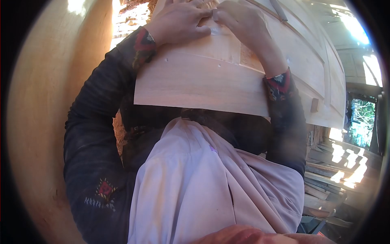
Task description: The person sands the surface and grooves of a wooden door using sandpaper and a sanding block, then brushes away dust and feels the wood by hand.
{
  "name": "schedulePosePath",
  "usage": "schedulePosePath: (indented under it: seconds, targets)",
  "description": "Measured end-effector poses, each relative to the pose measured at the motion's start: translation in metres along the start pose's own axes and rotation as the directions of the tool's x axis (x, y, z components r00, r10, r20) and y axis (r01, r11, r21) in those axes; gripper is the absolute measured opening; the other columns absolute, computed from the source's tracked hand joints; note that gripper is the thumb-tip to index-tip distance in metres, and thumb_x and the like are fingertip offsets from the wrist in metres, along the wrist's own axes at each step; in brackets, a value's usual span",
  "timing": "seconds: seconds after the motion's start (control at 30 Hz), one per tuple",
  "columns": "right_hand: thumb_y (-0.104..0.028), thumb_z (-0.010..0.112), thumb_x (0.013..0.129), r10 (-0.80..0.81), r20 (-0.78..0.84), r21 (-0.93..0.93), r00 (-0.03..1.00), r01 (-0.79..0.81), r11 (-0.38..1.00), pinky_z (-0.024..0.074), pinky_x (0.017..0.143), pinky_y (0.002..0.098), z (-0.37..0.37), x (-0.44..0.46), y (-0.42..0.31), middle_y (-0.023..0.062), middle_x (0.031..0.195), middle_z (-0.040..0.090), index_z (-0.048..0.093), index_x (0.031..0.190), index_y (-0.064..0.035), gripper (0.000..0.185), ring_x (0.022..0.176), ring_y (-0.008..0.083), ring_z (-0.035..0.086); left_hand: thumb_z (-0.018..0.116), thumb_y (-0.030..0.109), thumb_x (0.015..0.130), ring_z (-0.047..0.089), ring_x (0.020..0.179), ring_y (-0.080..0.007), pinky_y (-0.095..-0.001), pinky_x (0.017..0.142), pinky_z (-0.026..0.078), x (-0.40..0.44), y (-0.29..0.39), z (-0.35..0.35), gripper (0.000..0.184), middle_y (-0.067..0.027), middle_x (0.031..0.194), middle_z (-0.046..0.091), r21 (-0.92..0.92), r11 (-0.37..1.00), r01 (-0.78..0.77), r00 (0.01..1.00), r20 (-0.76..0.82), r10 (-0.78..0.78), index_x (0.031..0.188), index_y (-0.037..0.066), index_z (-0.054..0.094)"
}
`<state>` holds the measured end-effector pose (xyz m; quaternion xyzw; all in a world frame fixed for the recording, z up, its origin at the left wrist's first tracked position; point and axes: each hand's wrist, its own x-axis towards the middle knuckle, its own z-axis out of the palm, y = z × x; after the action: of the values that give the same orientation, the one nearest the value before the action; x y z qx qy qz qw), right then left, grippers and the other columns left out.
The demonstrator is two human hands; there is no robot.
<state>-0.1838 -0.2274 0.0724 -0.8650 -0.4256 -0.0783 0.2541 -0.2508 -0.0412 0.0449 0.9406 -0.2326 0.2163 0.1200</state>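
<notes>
A pale wooden panel (pixel 199 85) lies in front of me, its near edge close to my body. Flat on its upper part rests my left hand (pixel 183 22), thumb apart from the other fingers. Just to the right, my right hand (pixel 239 20) is bent over the wood, its fingers closed around something small near the thumb that I cannot make out. The fingertips of both hands come close together at the top edge of the view, where part of them is cut off.
Panelled wooden doors (pixel 300 49) lie at the right, with a small wood block (pixel 314 105) and a dark strip (pixel 278 10) on them. A large smooth board (pixel 53 122) stands at the left. Wood scraps (pixel 325 179) cover the ground at the lower right.
</notes>
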Motion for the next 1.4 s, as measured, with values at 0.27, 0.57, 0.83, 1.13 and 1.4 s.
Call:
schedulePosePath:
  seconds: [0.27,0.57,0.83,1.13,1.4]
  targets:
    - [-0.023,0.060,0.088,-0.172,0.076,-0.135,0.982,0.181,0.974,0.0486,0.072,0.0461,-0.003,-0.002,0.003,0.0196,0.076,0.063,0.065,0.082,-0.0038,0.021,0.078,0.0369,0.061,0.061,0.042,0.081,0.023,0.141,-0.0476,-0.0645,0.107,0.023,0.003,0.003,-0.015,0.047,-0.0135,0.143,0.045,0.106,0.975,0.196,0.918,0.329,-0.221,0.122,0.018,0.066]
    - [-0.027,0.063,0.091,-0.015,0.218,-0.064,0.976,0.030,0.998,0.0469,0.069,0.0324,-0.016,-0.005,-0.004,0.0088,0.084,0.069,0.072,0.105,-0.0042,0.028,0.072,0.0168,0.058,0.063,0.044,0.079,0.026,0.140,-0.0423,-0.0639,0.103,0.028,-0.002,-0.009,-0.007,0.055,-0.0117,0.150,0.037,-0.014,0.991,0.133,0.974,0.189,-0.128,0.130,0.022,0.063]
    - [-0.026,0.061,0.096,0.482,0.260,0.554,0.837,-0.538,0.635,0.0524,0.067,0.0217,-0.018,-0.010,0.063,0.0029,0.097,0.068,0.068,0.114,-0.0033,0.030,0.076,0.0116,0.063,0.064,0.041,0.078,0.030,0.137,-0.0446,-0.0631,0.105,0.027,-0.007,-0.007,0.007,0.059,-0.0174,0.147,0.038,0.117,0.988,0.095,0.991,0.081,-0.105,0.131,0.015,0.061]
    - [-0.024,0.057,0.099,0.374,0.465,0.755,0.802,-0.580,0.305,0.0573,0.065,0.0208,-0.013,-0.015,0.081,0.0100,0.099,0.068,0.062,0.118,0.0006,0.031,0.082,0.0148,0.068,0.061,0.032,0.084,0.041,0.132,-0.0368,-0.0544,0.110,0.026,-0.013,-0.012,0.030,0.038,-0.0145,0.136,0.054,0.048,0.999,0.001,0.984,-0.179,0.007,0.118,0.016,0.069]
    - [-0.024,0.050,0.102,0.321,0.497,0.808,0.807,-0.564,0.169,0.0572,0.067,0.0201,-0.004,-0.018,0.092,0.0141,0.106,0.068,0.060,0.121,-0.0014,0.031,0.081,0.0144,0.067,0.061,0.036,0.083,0.031,0.142,-0.0337,-0.0551,0.115,0.014,-0.016,-0.015,0.035,0.041,-0.0109,0.149,0.046,-0.006,0.998,0.057,0.995,-0.078,-0.057,0.120,0.023,0.071]
